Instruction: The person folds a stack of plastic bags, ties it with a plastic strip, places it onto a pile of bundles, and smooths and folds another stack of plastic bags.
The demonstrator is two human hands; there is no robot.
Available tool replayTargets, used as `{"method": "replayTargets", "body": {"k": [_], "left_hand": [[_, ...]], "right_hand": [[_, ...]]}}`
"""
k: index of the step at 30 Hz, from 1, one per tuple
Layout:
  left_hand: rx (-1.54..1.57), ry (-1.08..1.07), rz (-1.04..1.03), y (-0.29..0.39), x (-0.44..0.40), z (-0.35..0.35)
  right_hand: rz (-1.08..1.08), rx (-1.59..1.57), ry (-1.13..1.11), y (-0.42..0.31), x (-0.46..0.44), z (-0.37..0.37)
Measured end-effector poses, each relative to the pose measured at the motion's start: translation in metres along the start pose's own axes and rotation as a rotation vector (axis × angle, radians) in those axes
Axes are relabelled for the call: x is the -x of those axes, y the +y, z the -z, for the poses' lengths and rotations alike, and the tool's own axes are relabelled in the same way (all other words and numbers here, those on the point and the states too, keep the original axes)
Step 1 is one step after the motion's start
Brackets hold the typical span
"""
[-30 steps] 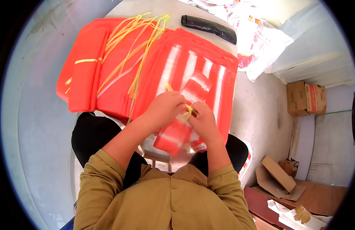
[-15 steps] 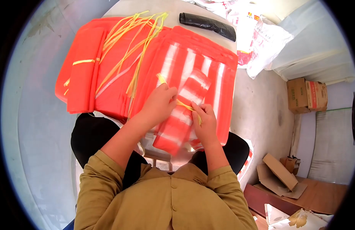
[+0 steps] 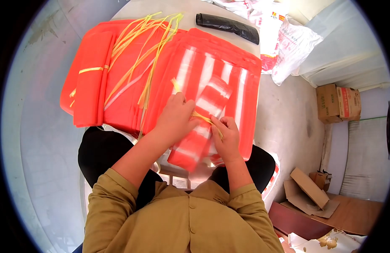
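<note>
Tabletop (image 3: pixel 184 9) beyond striped bundle (image 3: pixel 214 92); left hand (image 3: pixel 176 114) at its left, right hand (image 3: pixel 226 135) right, both pinching yellow tie (image 3: pixel 202 117) closely; tension evenly.

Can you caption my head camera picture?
Left hand and right hand hold a thin yellow strip across a folded, red-and-white striped plastic bundle.

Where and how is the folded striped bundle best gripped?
Probably by the far end, from the far side, pinching across its width: the folded striped bundle is long and narrow, and that end is uncovered, while the left hand and right hand hold the yellow tie across its middle.
</note>
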State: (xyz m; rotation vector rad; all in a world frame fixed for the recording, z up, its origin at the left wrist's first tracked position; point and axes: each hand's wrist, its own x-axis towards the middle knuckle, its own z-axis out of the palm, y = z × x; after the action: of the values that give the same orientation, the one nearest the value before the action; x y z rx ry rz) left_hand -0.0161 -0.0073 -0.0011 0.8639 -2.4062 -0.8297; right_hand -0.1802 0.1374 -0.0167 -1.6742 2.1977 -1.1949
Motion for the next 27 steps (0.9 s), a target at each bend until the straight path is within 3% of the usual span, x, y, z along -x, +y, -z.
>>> {"method": "replayTargets", "body": {"k": [9, 12, 17, 20, 23, 27], "left_hand": [[-0.074, 0.011, -0.04, -0.001, 0.001, -0.001], [-0.086, 0.031, -0.067, -0.002, 0.0, -0.003], [-0.073, 0.081, -0.13, -0.015, 0.0, -0.006], [-0.018, 0.114, -0.048, -0.024, -0.002, -0.002], [-0.196, -0.037, -0.004, -0.011, -0.001, 0.025], [0.214, -0.374, 0.218, 0.004, -0.006, 0.049]], "right_hand": [[0.036, -0.156, -0.004, -0.009, -0.012, 0.004], [-0.326, -0.486, -0.175, -0.03, -0.025, 0.0], [-0.411, -0.583, -0.219, -0.015, -0.027, -0.019], [-0.442, -0.552, -0.219, -0.016, -0.027, -0.021], [-0.444, -0.492, -0.229, -0.016, -0.026, -0.022], [-0.372, -0.422, -0.232, -0.021, -0.027, -0.023]]}}
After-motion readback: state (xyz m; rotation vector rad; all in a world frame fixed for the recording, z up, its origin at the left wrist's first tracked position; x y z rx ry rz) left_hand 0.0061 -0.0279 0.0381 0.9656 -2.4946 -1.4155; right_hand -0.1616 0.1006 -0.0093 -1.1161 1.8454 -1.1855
